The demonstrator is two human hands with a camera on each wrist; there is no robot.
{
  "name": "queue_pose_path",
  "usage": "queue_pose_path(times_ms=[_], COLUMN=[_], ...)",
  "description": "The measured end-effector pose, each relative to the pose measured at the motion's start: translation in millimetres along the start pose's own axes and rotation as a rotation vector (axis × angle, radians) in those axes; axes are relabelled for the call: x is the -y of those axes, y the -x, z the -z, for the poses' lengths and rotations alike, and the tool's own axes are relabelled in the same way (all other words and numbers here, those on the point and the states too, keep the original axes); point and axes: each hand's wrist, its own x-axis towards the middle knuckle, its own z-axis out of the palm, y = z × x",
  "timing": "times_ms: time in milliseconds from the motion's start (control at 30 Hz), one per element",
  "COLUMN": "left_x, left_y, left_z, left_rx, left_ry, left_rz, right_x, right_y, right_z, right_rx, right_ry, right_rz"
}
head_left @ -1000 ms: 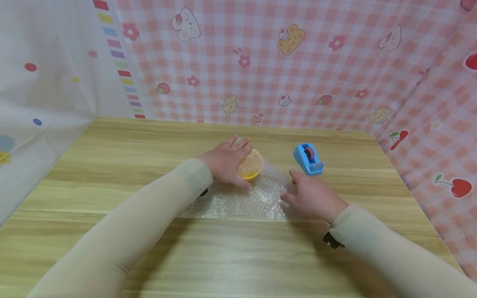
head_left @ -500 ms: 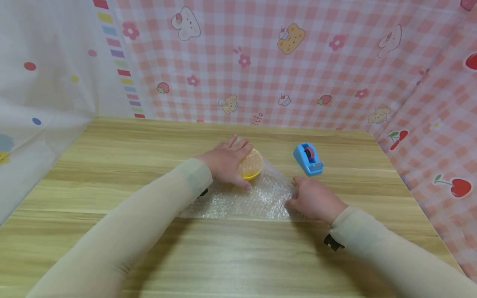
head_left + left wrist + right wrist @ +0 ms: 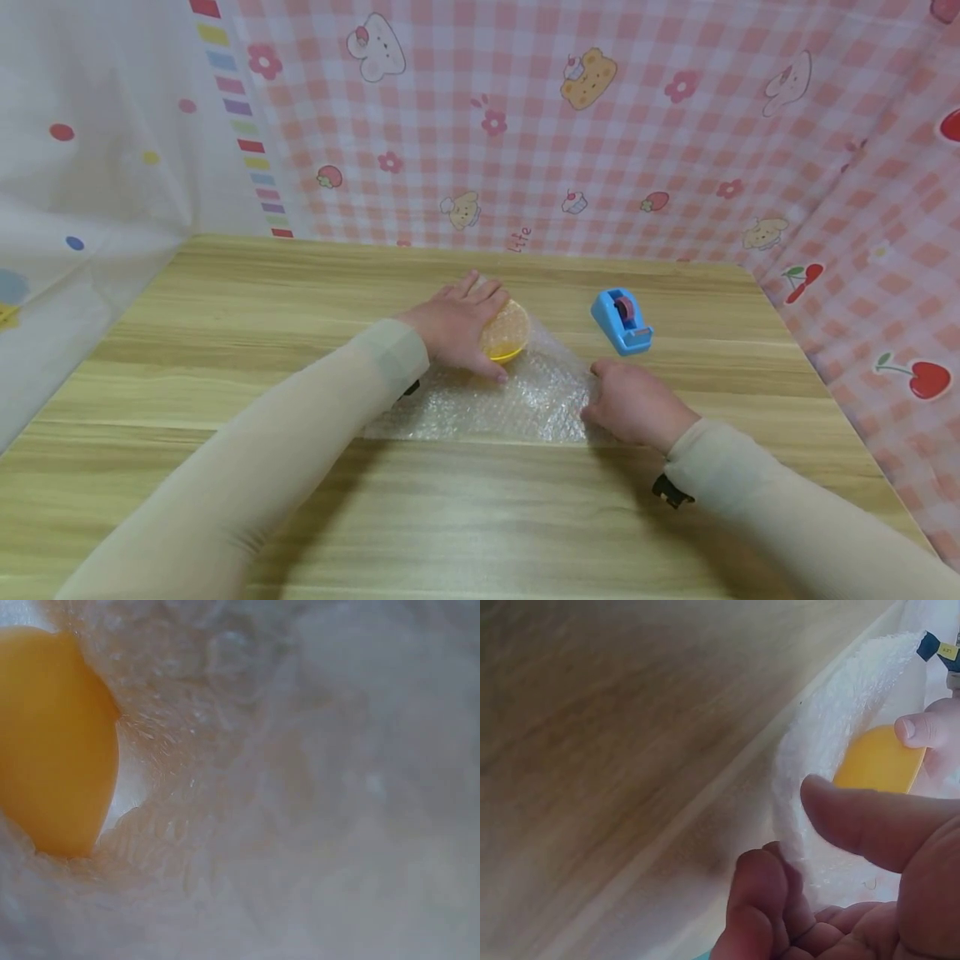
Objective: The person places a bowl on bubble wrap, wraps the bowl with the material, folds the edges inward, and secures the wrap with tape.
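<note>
A sheet of clear bubble wrap (image 3: 487, 408) lies on the wooden table, drawn over a round yellow bowl (image 3: 504, 353). Spread flat across the wrapped bowl is my left hand (image 3: 457, 329), its fingers pointing away and its thumb near the bowl's front edge. The left wrist view shows the smooth yellow bowl (image 3: 56, 742) close up, within the blurred wrap. My right hand (image 3: 637, 400) is at the wrap's right end. In the right wrist view, its thumb (image 3: 855, 821) lies over the bubble wrap's edge (image 3: 787, 780) and the fingers (image 3: 757, 892) curl beneath.
A blue tape dispenser (image 3: 622, 321) stands on the table (image 3: 480, 525) beyond my right hand. A pink checked cloth (image 3: 525, 158) hangs behind and to the right; a white dotted sheet (image 3: 97, 183) hangs at the left.
My right hand has moved slightly right and nearer, and its thumb and fingers have come closer together at the wrap's edge. My left hand has stayed on the bowl.
</note>
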Motion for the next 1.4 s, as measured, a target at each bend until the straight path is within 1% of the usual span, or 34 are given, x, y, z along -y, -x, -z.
queue_pose_path(times_ms=[100,300,433,600,833,967,1200,1400], left_x=[-0.4,-0.5,-0.2,0.4,0.4,0.4,0.6,-0.3], left_y=[0.6,0.4,-0.4,-1.1,-1.1,-0.8,0.0,1.1], left_z=[0.1,0.2,-0.2,-0.7,-0.7,-0.7,-0.7,0.4], left_rx=[0.003,0.008,0.007,0.005,-0.001,0.000,0.003,-0.005], left_ry=[0.004,0.010,0.008,0.004,-0.001,0.006,0.011,0.016], left_rz=[0.000,0.001,-0.004,-0.006,-0.007,-0.005,-0.003,-0.008], right_x=[0,-1,1,4,8,10,14,17], right_y=[0,2,4,7,8,8,8,4], right_z=[1.1,3.3,4.5,6.5,11.1,14.6,17.5,20.4], right_rx=[0.015,0.045,0.020,-0.014,-0.040,-0.066,-0.131,-0.175], right_ry=[-0.009,-0.096,-0.102,-0.141,-0.262,-0.304,-0.320,-0.336], right_rz=[-0.010,-0.047,-0.036,-0.040,-0.084,-0.071,0.009,0.039])
